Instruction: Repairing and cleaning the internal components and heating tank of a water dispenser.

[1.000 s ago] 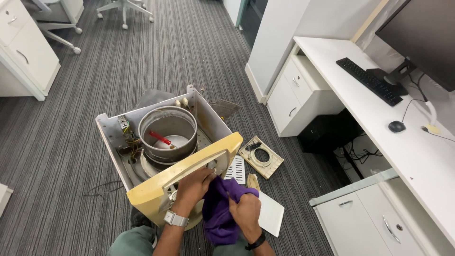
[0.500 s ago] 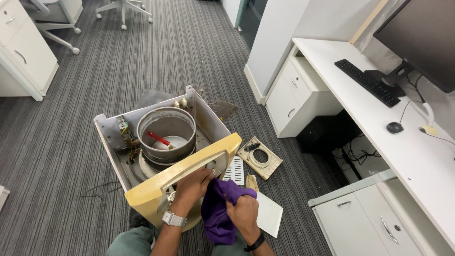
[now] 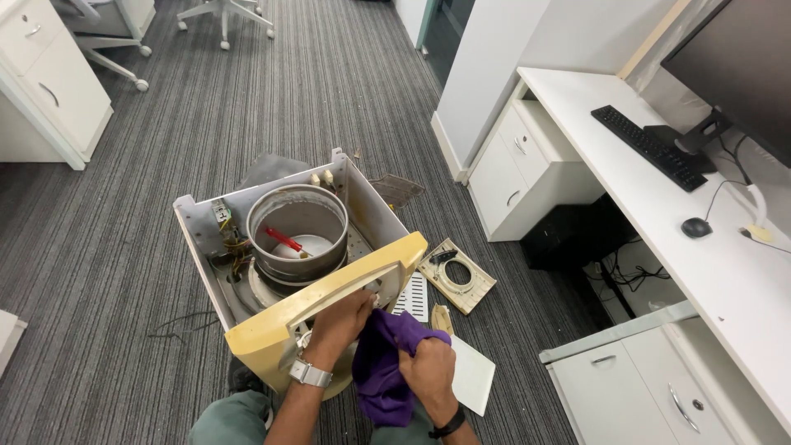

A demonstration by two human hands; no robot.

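My left hand (image 3: 342,317) presses the opened appliance's yellowed front panel (image 3: 321,309); beside the panel, my right hand (image 3: 428,367) grips a purple cloth (image 3: 383,371). Wiping looks unfinished.

You have a single view, from the camera on your head, looking steeply down and forward over your own arms. Your left hand (image 3: 342,317) and right hand (image 3: 428,371) sit close at the bottom edge, the opened appliance housing (image 3: 272,239) just beyond them. Farther off, the view takes in the striped carpet (image 3: 272,82) ahead and the white desk (image 3: 659,206) on your right.
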